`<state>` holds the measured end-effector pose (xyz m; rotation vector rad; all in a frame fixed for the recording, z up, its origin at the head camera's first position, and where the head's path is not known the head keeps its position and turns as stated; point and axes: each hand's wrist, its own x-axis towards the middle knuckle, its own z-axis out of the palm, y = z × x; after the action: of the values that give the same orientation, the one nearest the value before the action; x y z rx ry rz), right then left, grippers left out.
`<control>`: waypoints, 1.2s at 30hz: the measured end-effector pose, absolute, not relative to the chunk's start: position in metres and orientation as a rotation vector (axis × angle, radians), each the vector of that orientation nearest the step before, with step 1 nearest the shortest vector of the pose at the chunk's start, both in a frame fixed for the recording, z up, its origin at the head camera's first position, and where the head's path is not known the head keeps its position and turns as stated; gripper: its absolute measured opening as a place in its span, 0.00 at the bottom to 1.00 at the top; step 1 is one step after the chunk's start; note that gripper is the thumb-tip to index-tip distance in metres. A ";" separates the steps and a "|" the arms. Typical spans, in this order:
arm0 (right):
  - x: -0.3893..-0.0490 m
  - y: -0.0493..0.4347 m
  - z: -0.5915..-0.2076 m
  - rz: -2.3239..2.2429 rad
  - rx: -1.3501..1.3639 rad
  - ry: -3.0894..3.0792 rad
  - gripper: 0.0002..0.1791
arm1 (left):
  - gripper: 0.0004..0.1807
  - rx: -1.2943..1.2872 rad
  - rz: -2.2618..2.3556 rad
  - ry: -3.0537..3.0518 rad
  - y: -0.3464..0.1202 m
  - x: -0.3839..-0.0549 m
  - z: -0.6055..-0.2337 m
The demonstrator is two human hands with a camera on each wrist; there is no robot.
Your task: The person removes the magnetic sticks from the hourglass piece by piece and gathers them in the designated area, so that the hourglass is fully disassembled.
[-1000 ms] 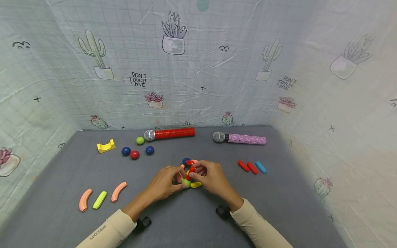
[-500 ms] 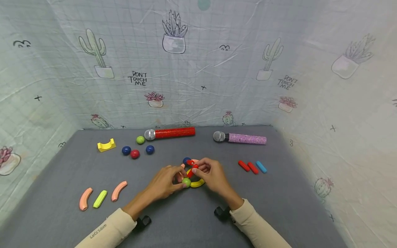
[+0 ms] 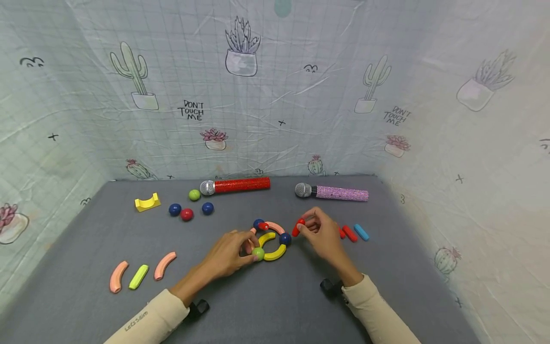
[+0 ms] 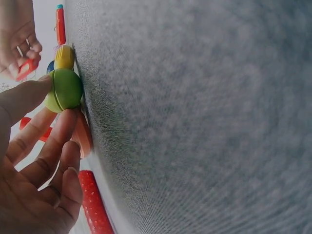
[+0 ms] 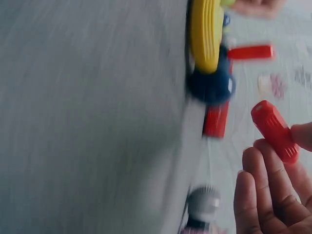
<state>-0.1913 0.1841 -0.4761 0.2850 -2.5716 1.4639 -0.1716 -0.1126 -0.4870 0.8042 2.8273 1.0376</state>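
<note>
My left hand (image 3: 234, 251) pinches a green ball (image 4: 67, 90) between thumb and fingers, low at the grey table. The ball is part of a ring of yellow curved sticks (image 3: 275, 253), peach curved sticks (image 3: 275, 228) and blue balls (image 3: 285, 239). From the far blue ball (image 3: 258, 223) a short red stick (image 5: 251, 52) juts upward. My right hand (image 3: 320, 234) is raised just right of the ring. Its thumb and index finger pinch another short red stick (image 5: 275, 130), held tilted and apart from the ring.
Behind lie a red microphone (image 3: 242, 185) and a purple one (image 3: 342, 193). Red sticks (image 3: 350, 233) and a blue stick (image 3: 361, 231) are at right. At left are loose balls (image 3: 186, 214), a yellow cradle-shaped block (image 3: 147, 203), a lime stick (image 3: 138, 277) and peach curves (image 3: 118, 277).
My right hand has moved right with the red stick, away from the green ball, uncovering the right side of the ring. My left hand has kept its place on the green ball.
</note>
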 end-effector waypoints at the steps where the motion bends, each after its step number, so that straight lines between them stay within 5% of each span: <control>1: -0.192 0.191 -0.476 1.421 0.268 -2.595 0.12 | 0.14 0.805 1.038 2.826 -0.113 -0.172 -0.487; 19: -0.208 0.257 -0.487 0.761 0.241 -2.797 0.11 | 0.13 0.793 1.024 2.809 -0.113 -0.172 -0.487; 36: -0.206 0.154 -0.473 1.063 0.749 -2.683 0.19 | 0.12 0.775 1.009 2.835 -0.114 -0.172 -0.486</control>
<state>-0.2056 0.1542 -0.4726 0.7490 -2.6835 1.0633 -0.1721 -0.1140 -0.4862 0.7746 2.8352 1.0086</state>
